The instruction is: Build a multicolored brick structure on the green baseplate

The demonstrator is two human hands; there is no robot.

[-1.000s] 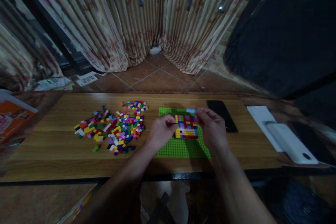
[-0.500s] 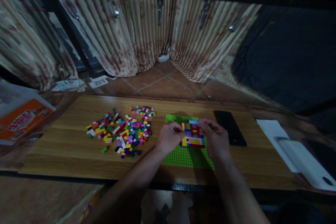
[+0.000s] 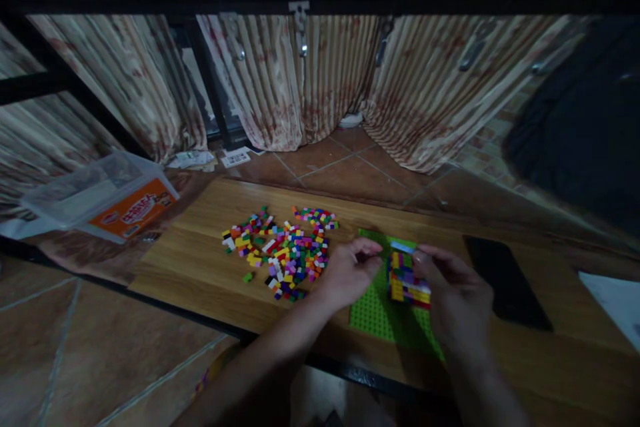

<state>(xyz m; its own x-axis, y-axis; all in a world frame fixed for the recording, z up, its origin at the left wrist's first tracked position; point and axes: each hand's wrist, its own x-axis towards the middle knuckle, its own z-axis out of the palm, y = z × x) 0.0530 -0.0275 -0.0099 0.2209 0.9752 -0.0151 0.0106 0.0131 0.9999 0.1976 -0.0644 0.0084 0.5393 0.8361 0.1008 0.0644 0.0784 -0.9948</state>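
A multicoloured toy-brick build (image 3: 407, 280) shows over the green studded baseplate (image 3: 373, 313). Whether it is lifted or pressed on the plate, I cannot tell. My right hand (image 3: 457, 290) is closed around its right side, the fingers hiding that edge. A light blue brick (image 3: 403, 246) shows at the far side of the build. Left of the build, apart from it, is my left hand (image 3: 350, 270), thumb and forefinger a little apart with nothing visible between them. A heap of loose small bricks (image 3: 293, 257) lies further left on the wooden table (image 3: 185, 260).
A black phone-like slab (image 3: 507, 280) lies right of the baseplate. White paper (image 3: 613, 300) is at the far right. A clear plastic box (image 3: 100, 197) with an orange label stands beyond the table's left end. Curtains (image 3: 330, 80) hang behind.
My left hand has let go of the brick build and moved off to its left. My right hand stays on the build. The whole view has swung left.
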